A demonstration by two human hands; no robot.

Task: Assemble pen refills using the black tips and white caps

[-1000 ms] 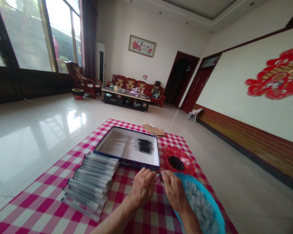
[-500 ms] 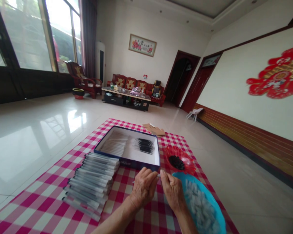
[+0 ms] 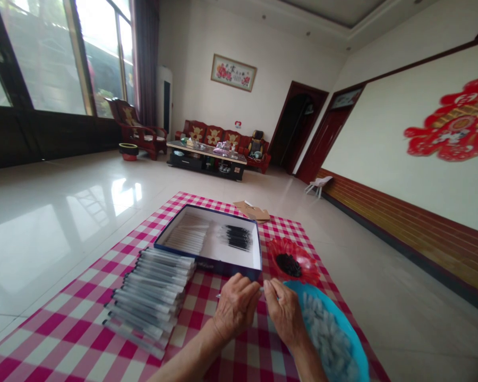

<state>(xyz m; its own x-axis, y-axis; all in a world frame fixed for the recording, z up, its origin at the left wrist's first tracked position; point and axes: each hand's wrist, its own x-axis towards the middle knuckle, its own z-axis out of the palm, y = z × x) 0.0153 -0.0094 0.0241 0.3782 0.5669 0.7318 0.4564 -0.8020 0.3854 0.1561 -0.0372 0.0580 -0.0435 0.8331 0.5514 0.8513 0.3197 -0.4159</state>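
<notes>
My left hand [image 3: 239, 302] is closed around a slim pen [image 3: 218, 295], whose pointed end sticks out to the left of the fist. At the pen's other end, my right hand [image 3: 282, 307] pinches with thumb and fingers; exactly what lies under those fingertips is hidden. Both hands are in front of a shallow blue-edged box [image 3: 227, 268] that holds clear tubes [image 3: 187, 236] on the left and thin black-ended refills [image 3: 239, 237] on the right. Left of my hands lies a stack of capped translucent pens [image 3: 151, 297].
A blue bowl [image 3: 356, 331] of small translucent pieces stands beside my right forearm. Behind it is a red scalloped dish [image 3: 308, 265] with small black parts. Brown cardboard [image 3: 253, 211] lies at the far edge of the checked tablecloth [image 3: 75, 318].
My right hand has shifted slightly right and down, and a little more of the pen shows between the hands. The left hand stays nearly in place.
</notes>
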